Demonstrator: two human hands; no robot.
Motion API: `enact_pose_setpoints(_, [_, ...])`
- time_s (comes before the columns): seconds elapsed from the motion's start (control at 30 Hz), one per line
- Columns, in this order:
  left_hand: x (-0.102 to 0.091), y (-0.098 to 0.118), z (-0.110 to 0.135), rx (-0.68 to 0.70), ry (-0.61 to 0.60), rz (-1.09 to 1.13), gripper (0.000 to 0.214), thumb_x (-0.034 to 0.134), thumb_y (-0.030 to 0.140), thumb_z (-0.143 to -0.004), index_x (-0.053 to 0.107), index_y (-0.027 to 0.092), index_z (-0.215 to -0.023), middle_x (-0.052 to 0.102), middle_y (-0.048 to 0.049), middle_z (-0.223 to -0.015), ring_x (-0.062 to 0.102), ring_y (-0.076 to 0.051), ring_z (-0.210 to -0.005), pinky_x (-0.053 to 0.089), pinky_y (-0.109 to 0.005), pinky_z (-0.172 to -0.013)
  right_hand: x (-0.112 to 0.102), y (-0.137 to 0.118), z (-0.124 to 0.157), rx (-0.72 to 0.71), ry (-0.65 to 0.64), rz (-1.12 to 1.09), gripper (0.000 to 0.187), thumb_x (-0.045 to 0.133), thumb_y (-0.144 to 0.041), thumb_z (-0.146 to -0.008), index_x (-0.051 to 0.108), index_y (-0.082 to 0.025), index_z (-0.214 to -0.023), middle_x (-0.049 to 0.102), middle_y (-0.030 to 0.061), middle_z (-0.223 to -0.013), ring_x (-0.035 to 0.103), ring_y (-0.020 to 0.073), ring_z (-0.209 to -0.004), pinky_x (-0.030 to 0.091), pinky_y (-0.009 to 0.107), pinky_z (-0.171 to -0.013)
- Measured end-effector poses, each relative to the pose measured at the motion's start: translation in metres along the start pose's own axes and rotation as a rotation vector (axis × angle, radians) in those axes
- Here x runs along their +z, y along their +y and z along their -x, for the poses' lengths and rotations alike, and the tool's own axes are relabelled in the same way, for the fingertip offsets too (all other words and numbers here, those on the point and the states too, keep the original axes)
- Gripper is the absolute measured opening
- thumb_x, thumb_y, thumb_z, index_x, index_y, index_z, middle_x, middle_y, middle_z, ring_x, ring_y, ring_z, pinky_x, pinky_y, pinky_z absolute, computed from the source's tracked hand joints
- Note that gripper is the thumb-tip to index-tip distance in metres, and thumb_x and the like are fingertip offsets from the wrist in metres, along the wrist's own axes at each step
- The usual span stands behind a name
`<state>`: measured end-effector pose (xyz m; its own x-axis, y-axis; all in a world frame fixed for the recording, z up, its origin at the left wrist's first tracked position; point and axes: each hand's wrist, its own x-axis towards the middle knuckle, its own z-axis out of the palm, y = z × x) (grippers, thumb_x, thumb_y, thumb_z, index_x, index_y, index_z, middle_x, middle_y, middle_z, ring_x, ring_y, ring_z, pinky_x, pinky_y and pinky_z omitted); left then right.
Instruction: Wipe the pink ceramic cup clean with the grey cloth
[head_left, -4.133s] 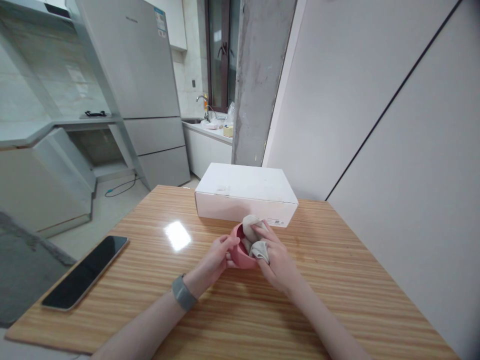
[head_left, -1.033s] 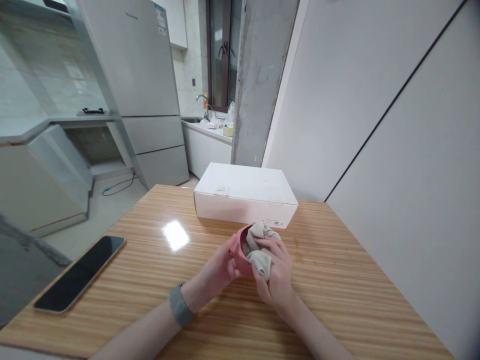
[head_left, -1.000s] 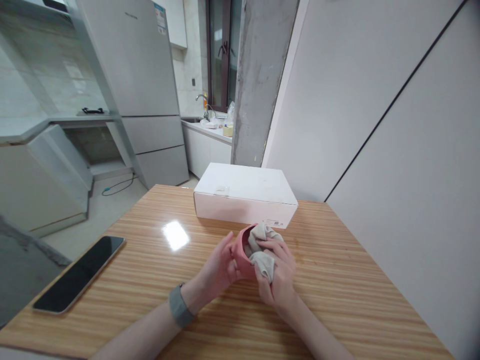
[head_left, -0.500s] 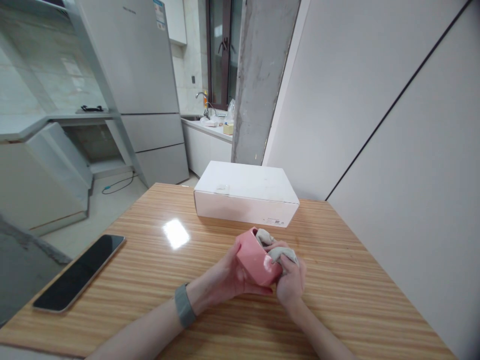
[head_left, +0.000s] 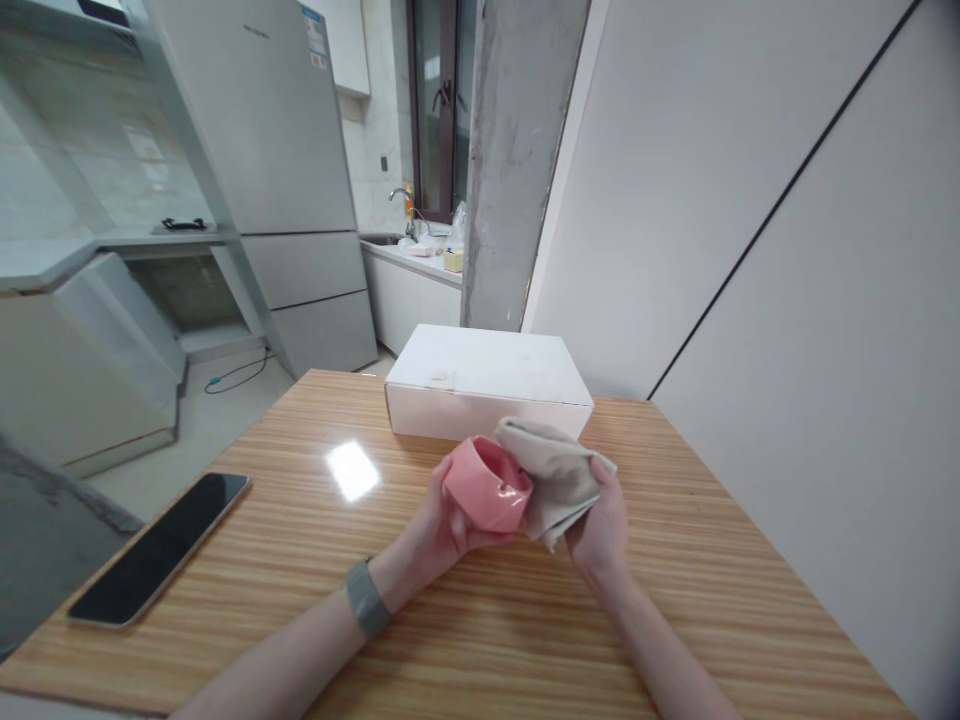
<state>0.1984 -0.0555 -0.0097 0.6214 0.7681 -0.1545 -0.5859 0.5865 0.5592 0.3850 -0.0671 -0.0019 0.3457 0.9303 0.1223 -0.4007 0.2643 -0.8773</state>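
Note:
A glossy pink faceted pot (head_left: pixel 489 500) is held above the table, its opening tilted up and to the right. My left hand (head_left: pixel 442 525) wraps around its left side and underside, with a grey band on that wrist. In my right hand (head_left: pixel 604 520) a folded light grey cloth (head_left: pixel 559 475) is gripped by its right part, the thumb on top. The cloth is outside the pot, beside its right rim; whether they touch I cannot tell. Some right fingers are hidden behind the cloth.
On the wood-grain table (head_left: pixel 300 550), a white box (head_left: pixel 487 370) lies just beyond my hands. A dark phone (head_left: pixel 161 550) rests near the left edge. A white wall (head_left: pixel 750 200) borders the right; a fridge (head_left: pixel 262 130) and sink counter (head_left: pixel 416 290) stand behind.
My right hand has drawn the cloth out of the pot, and it now spreads wider. The pot has moved slightly left and up in my left hand.

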Motion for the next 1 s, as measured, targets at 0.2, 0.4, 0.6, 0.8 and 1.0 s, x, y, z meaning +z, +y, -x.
enact_pose_setpoints(0.2, [-0.004,0.011,0.003,-0.149,-0.105,0.092,0.083,0.043,0.079,-0.080,0.054,0.012,-0.129,0.069,-0.0201,-0.111,0.072,-0.030,-0.083,0.057,-0.030,-0.064,-0.008,-0.017,-0.009,0.387,0.090,-0.213,0.025,0.067,-0.036,-0.083,0.073,-0.020,-0.101,0.079,0.0075,-0.101,0.075,0.0307,-0.091,0.061,0.047,-0.083])
enact_pose_setpoints(0.4, [-0.006,0.012,0.004,-0.255,-0.250,0.066,0.085,0.037,0.081,-0.080,0.060,0.009,-0.120,0.072,-0.0194,-0.100,0.072,-0.024,-0.069,0.055,-0.027,-0.058,-0.008,-0.001,-0.007,0.349,0.088,-0.181,0.026,0.067,-0.039,-0.084,0.073,-0.019,-0.099,0.080,0.0094,-0.097,0.074,0.0311,-0.097,0.062,0.045,-0.084])
enact_pose_setpoints(0.6, [-0.012,-0.001,0.000,-0.339,-0.256,0.070,0.054,0.053,0.052,-0.088,0.060,0.009,-0.119,0.073,-0.0183,-0.098,0.072,-0.023,-0.068,0.053,-0.024,-0.054,0.009,0.011,0.012,0.322,-0.090,-0.145,0.048,0.065,-0.059,-0.080,0.073,-0.020,-0.106,0.077,0.0078,-0.108,0.068,0.0306,-0.111,0.061,0.041,-0.086])
enact_pose_setpoints(0.8, [-0.007,-0.005,0.000,-0.295,-0.191,0.103,0.081,0.051,0.077,-0.077,0.057,0.012,-0.125,0.073,-0.0184,-0.102,0.073,-0.030,-0.072,0.055,-0.030,-0.056,0.021,0.017,0.023,0.227,-0.171,-0.003,0.046,0.065,-0.058,-0.082,0.073,-0.020,-0.108,0.077,0.0058,-0.108,0.065,0.0260,-0.116,0.047,0.039,-0.106])
enact_pose_setpoints(1.0, [-0.004,-0.006,-0.001,-0.177,-0.105,0.040,0.087,0.039,0.081,-0.080,0.051,0.015,-0.134,0.067,-0.0212,-0.118,0.071,-0.033,-0.085,0.056,-0.039,-0.066,0.016,0.020,0.018,0.238,-0.111,0.016,0.051,0.064,-0.062,-0.081,0.071,-0.020,-0.111,0.076,0.0067,-0.112,0.062,0.0292,-0.120,0.040,0.046,-0.112])
